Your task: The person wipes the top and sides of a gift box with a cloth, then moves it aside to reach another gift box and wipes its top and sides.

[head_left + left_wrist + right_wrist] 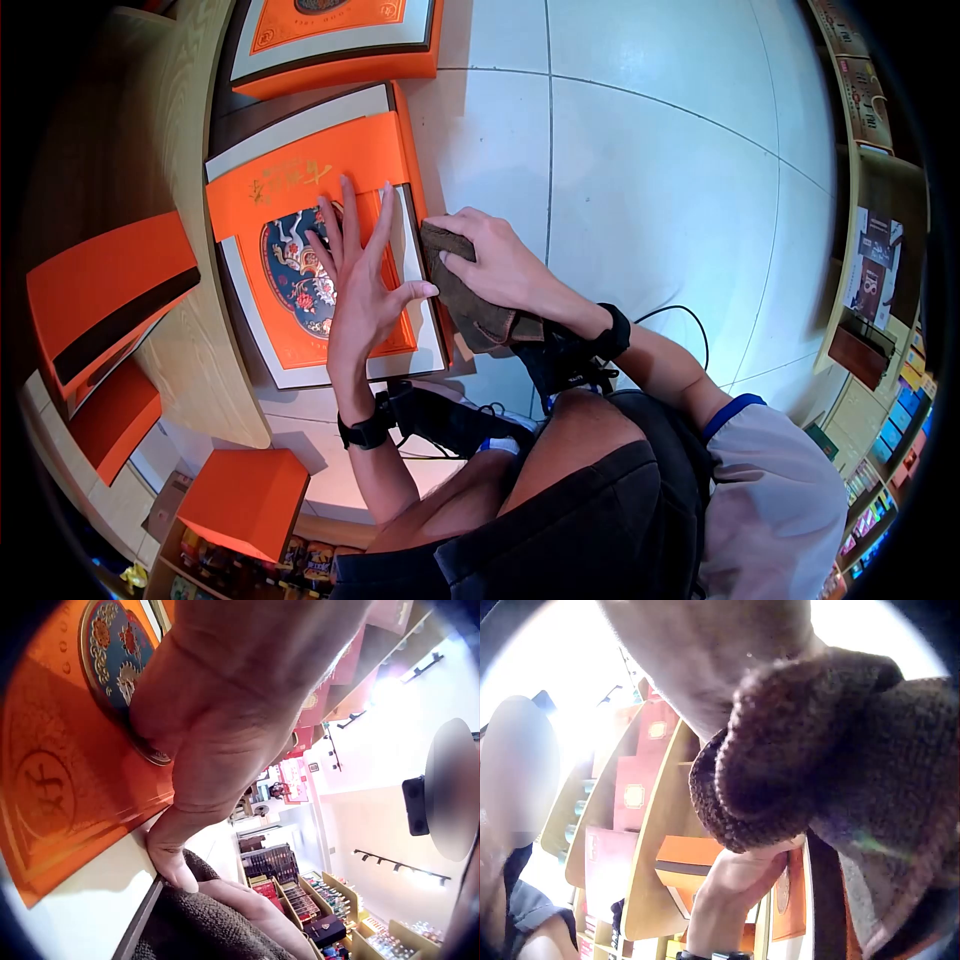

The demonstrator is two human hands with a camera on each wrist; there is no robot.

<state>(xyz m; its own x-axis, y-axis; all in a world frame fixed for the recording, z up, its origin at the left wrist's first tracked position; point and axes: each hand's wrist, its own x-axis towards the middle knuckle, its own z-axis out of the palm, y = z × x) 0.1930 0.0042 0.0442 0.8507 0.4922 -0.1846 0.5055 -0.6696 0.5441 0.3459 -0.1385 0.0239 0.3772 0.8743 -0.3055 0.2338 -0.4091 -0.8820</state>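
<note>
A large orange-and-white gift box lies flat in front of me, with gold lettering on its orange band and a round blue floral medallion on the lid. My left hand rests on the lid with its fingers spread, partly over the medallion. In the left wrist view its thumb reaches the box's edge. My right hand grips a folded brown cloth along the right side of the box. The cloth hangs in thick folds in the right wrist view and hides much of that hand.
Another orange gift box lies just beyond. To the left stand wooden shelving and more orange boxes; one orange box sits near my lower left. White floor tiles spread to the right, bordered by stocked shelves.
</note>
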